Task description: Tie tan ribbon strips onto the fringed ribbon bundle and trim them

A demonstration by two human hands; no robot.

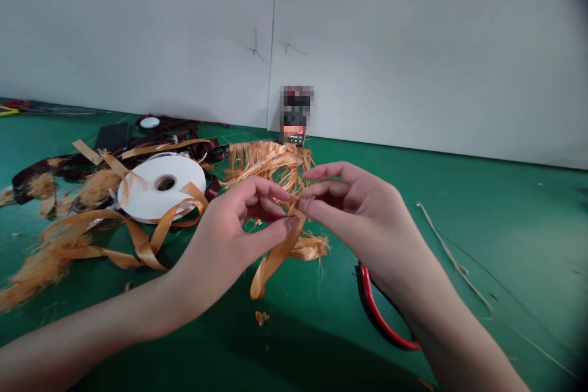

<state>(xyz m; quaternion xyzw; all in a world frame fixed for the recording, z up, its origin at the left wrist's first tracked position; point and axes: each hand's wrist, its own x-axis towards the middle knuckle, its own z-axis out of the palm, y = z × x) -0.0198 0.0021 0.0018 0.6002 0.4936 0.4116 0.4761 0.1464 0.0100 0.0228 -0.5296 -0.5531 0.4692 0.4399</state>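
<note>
Both my hands meet above the green table (482, 208) and pinch one strip of orange ribbon (275, 257). My left hand (239, 226) grips it between thumb and fingers. My right hand (358, 208) pinches the same end from the other side. The strip hangs down below my hands and curls at its lower end. Behind my fingers lies a bundle of shredded orange ribbon (271, 162), and a frayed piece (310, 248) lies under my hands.
A white ribbon spool (160, 187) lies at the left with loose orange ribbon loops (138, 245) around it. Dark ribbon and frayed orange tufts (41, 187) lie further left. Red-handled scissors (381, 318) rest under my right wrist. A thin strip (452, 257) lies at the right.
</note>
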